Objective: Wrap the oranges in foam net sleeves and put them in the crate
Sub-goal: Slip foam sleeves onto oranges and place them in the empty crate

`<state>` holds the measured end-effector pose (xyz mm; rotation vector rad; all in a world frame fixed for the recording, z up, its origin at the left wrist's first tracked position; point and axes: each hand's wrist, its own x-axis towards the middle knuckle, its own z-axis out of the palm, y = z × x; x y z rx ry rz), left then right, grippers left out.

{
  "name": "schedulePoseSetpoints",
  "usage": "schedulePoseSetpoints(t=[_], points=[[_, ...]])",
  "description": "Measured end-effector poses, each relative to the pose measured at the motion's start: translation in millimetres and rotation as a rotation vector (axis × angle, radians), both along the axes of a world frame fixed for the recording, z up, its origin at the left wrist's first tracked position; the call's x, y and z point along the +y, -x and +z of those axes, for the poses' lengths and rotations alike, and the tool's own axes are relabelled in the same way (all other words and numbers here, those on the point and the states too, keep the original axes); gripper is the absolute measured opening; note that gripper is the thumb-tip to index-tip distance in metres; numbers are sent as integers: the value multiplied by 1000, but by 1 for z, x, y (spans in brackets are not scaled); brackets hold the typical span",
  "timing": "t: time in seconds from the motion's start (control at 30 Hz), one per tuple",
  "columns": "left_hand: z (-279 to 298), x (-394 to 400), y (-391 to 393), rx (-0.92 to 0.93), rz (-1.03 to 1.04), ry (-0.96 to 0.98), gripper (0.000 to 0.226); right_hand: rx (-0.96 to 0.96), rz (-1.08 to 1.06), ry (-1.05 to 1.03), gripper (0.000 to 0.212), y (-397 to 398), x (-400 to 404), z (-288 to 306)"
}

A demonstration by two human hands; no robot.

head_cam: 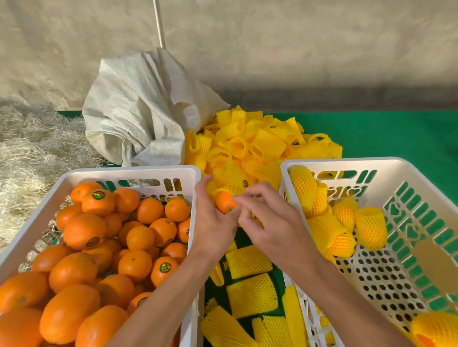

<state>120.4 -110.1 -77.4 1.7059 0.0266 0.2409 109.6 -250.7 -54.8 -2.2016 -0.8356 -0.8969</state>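
The left hand [212, 225] cups an orange [224, 201] from the left and below, its grip curled round the fruit with the thumb raised above it. The right hand [268, 224] meets it from the right, its grip pinched on a bit of yellow foam net sleeve [230, 190] that sits over the far side of the same orange; the near half of the fruit is bare. Both hands work in the gap between two white crates. The left crate [131, 172] is heaped with unwrapped oranges [88, 262], several bearing round stickers. The right crate [337, 164] holds a few wrapped oranges [332, 220] clustered at its far left corner, and another at its near edge, partly cut off. Beyond the hands lies a pile of loose yellow sleeves [258, 142], and more flattened sleeves [251, 292] lie between the crates on the green desk [394, 133]. A crumpled white woven sack [138, 109] stands behind the left crate, touching the pile, with dry straw [20, 148] to its left.
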Motion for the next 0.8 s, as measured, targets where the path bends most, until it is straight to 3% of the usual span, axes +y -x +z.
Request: schedulePoseSetpoints(t=[0.1,0.23,0.43,0.53,0.73,0.8], points=[[-2,0,-2,53,20,-54,53,-109,21,81,16,-2,-8,-2],[-4,-4,-2,73,86,-123,42,22,54,-12,17,-3,-13,-8],[-6,-2,-6,63,45,-43,53,184,-23,-46,28,-1,-9,-5],[-2,-3,-7,127,-33,80,62,221,-122,13,36,0,-6,-7],[3,1,-6,219,-205,287,80,501,-122,100,69,-7,-16,-15],[3,3,-6,257,-312,429,76,537,-149,95,72,-7,-16,-17]])
